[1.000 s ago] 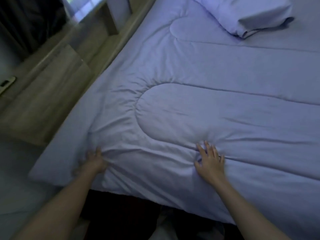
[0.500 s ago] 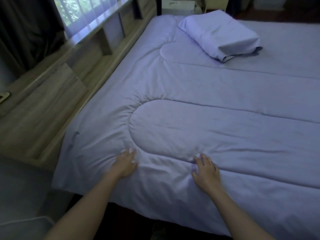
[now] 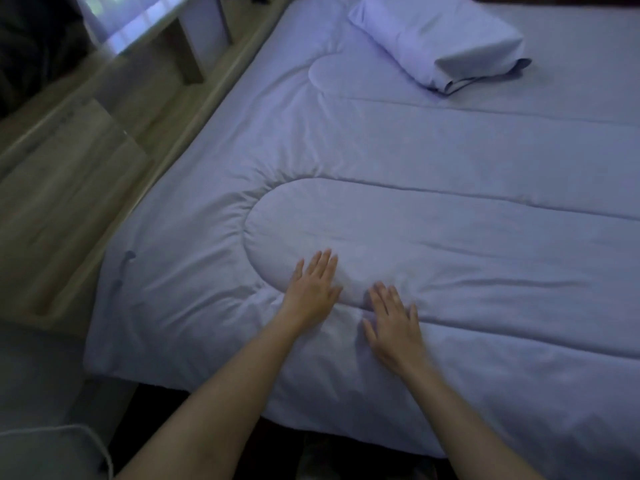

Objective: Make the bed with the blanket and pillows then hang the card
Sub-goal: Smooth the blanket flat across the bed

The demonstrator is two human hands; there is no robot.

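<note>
A pale lilac quilted blanket (image 3: 398,161) lies spread flat over the bed, with curved stitched channels across it. My left hand (image 3: 313,287) rests palm down on the rounded end of a channel, fingers spread. My right hand (image 3: 393,322) lies flat beside it, close to the near edge, fingers apart. Neither hand grips the fabric. One lilac pillow (image 3: 436,39) sits at the far side of the bed, its open end facing right. No card is in view.
A wooden headboard shelf unit (image 3: 86,161) runs along the bed's left side under a curtained window (image 3: 128,12). A white cord (image 3: 86,441) lies on the pale floor at the bottom left. The near blanket edge overhangs a dark gap.
My left hand has slid from the blanket's left corner in towards the middle, now close beside my right hand. The bunched folds near the corner are smoother.
</note>
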